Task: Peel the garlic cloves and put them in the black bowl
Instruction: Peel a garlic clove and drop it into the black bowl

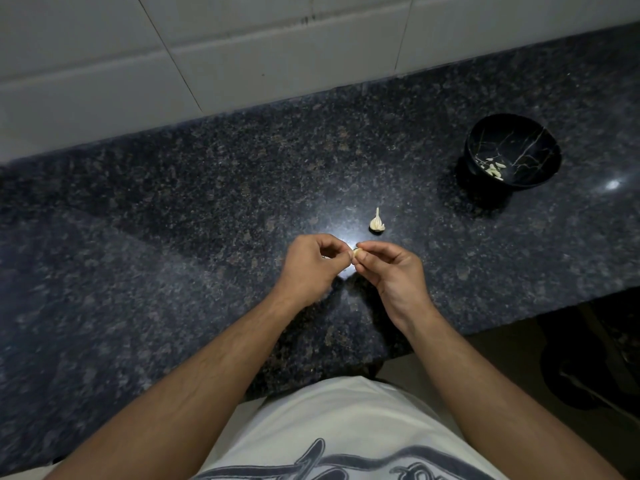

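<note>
While the right hand [391,268] pinches a garlic clove [357,252] between thumb and fingertips to steady it over the granite counter [173,209], the left hand [313,265] curls in against it, thumb and forefinger apparently nipping at the skin, though that contact is too small to see for sure. What is left of the garlic bulb [376,223] sits just beyond the hands within easy reach, and the black bowl [512,150], well off to the right, already holds several peeled cloves [495,167].

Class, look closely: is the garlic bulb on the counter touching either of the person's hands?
Apart. The head view shows dark counter between the garlic bulb and both the left hand and right hand.
</note>
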